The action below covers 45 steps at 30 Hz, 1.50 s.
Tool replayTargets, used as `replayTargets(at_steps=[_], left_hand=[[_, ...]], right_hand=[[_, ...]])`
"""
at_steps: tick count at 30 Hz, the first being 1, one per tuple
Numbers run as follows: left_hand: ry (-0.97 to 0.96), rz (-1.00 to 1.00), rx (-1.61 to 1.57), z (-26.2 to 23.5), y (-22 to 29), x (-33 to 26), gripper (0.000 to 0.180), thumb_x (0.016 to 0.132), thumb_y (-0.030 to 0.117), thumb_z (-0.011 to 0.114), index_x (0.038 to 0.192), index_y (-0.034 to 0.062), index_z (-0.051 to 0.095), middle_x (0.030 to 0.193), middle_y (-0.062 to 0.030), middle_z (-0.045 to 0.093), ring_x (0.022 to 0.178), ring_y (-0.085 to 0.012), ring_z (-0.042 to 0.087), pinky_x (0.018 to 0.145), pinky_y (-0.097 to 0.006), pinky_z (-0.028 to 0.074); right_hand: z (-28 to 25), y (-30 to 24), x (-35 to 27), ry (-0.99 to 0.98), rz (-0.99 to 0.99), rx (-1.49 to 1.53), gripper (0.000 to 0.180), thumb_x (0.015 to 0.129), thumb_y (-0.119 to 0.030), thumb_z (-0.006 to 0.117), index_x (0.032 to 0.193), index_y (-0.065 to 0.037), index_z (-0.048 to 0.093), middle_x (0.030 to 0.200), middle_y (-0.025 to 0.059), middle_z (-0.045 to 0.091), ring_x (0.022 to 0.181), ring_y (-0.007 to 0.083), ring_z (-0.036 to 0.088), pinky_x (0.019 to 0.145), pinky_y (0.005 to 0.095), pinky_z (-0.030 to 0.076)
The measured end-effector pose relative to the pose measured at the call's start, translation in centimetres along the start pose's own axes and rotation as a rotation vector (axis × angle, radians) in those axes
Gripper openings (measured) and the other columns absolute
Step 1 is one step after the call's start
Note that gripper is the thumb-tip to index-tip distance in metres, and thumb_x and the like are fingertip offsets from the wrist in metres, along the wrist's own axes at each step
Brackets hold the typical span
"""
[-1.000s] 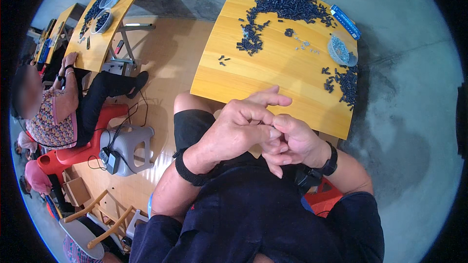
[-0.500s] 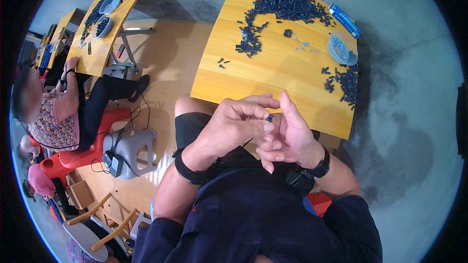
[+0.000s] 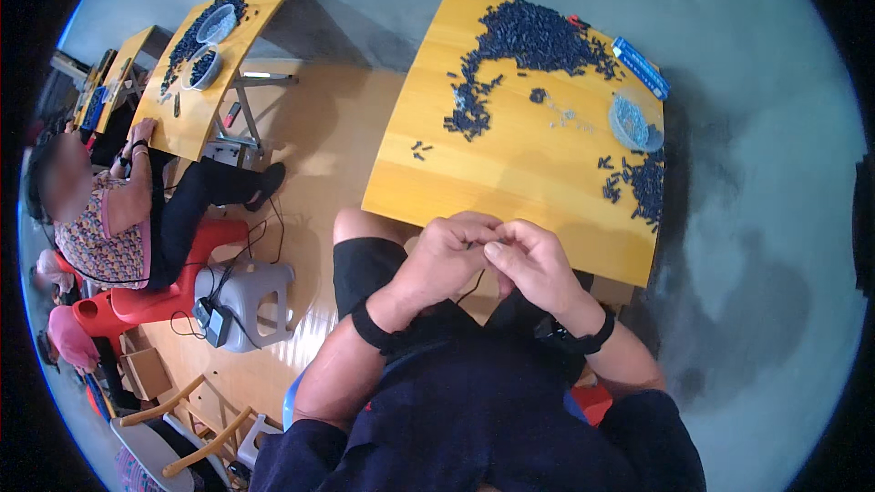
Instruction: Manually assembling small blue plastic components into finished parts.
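Left hand (image 3: 439, 261) and right hand (image 3: 542, 271) meet at frame centre, fingertips together; grip contents cannot be told. Yellow worktop (image 3: 437, 187) carries dark parts (image 3: 533, 38), heaped upper centre. Tan floor (image 3: 333, 132) lies left.

Wearer's two hands (image 3: 540, 266), three clear tubs (image 3: 629, 124)

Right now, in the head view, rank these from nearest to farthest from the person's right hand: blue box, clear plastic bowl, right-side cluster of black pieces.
1. Right-side cluster of black pieces: forward and right of the right hand.
2. Clear plastic bowl: right, just beyond that cluster.
3. Blue box: right, beyond the bowl.
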<state>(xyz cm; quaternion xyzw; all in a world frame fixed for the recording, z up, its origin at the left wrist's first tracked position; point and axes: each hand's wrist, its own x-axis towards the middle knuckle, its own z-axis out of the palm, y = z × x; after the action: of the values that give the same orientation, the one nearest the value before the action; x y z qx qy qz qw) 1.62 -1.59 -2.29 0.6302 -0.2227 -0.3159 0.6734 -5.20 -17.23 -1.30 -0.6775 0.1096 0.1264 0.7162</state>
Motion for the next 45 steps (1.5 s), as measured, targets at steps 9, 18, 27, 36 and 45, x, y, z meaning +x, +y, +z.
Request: replayTargets(at_steps=[9, 18, 27, 36, 45], left_hand=[[0.025, -0.165, 0.185, 1.2, -2.3, 3.3, 0.019, 0.076, 0.010, 0.070, 0.089, -0.0031, 0.067, 0.086, -0.0134, 0.067, 0.078, -0.0173, 0.063, 0.068, -0.028, 0.049], [0.243, -0.346, 0.066, -1.5, -5.4, 4.5, 0.031, 0.080, 0.015, 0.066, 0.102, -0.0065, 0.064, 0.089, -0.0138, 0.067, 0.077, -0.0176, 0.062, 0.070, -0.028, 0.050], [0.437, -0.328, 0.005, -5.7, -10.2, 5.7, 0.018, 0.082, 0.013, 0.063, 0.085, -0.0040, 0.066, 0.064, -0.0066, 0.063, 0.060, -0.0111, 0.059, 0.054, -0.025, 0.046], [0.378, -0.479, -0.048, -6.1, -8.5, 6.2, 0.021, 0.086, 0.017, 0.063, 0.083, -0.0029, 0.066, 0.063, -0.0047, 0.062, 0.054, -0.0084, 0.057, 0.050, -0.023, 0.044], [0.383, -0.506, -0.083, -6.3, -8.8, 6.4, 0.021, 0.086, 0.015, 0.062, 0.084, -0.0049, 0.064, 0.068, -0.0045, 0.063, 0.058, -0.0093, 0.061, 0.053, -0.023, 0.047]], right_hand=[[-2.9, 2.3, 2.1, 0.211, -0.036, -0.023, 0.014, 0.088, -0.009, 0.059, 0.082, 0.003, 0.060, 0.063, 0.0030, 0.057, 0.048, 0.0080, 0.054, 0.044, 0.0216, 0.045], [-16.0, 9.2, 6.7, 0.577, -0.048, -0.873, 0.016, 0.080, -0.014, 0.061, 0.085, 0.000, 0.061, 0.066, 0.0168, 0.061, 0.058, 0.0306, 0.061, 0.056, 0.0383, 0.047], [-13.1, 4.1, 10.8, 0.601, -0.297, -1.127, 0.012, 0.080, -0.013, 0.060, 0.086, -0.003, 0.061, 0.072, 0.0182, 0.060, 0.068, 0.0375, 0.059, 0.060, 0.0435, 0.047], [-7.3, -0.9, 26.9, 0.322, -0.571, -1.064, 0.010, 0.081, -0.012, 0.058, 0.079, -0.003, 0.061, 0.078, 0.0156, 0.060, 0.075, 0.0341, 0.060, 0.066, 0.0430, 0.048], [-6.1, -0.7, 32.1, 0.156, -0.455, -1.261, 0.015, 0.081, -0.017, 0.058, 0.078, -0.002, 0.061, 0.080, 0.0179, 0.061, 0.079, 0.0362, 0.060, 0.071, 0.0464, 0.048]])
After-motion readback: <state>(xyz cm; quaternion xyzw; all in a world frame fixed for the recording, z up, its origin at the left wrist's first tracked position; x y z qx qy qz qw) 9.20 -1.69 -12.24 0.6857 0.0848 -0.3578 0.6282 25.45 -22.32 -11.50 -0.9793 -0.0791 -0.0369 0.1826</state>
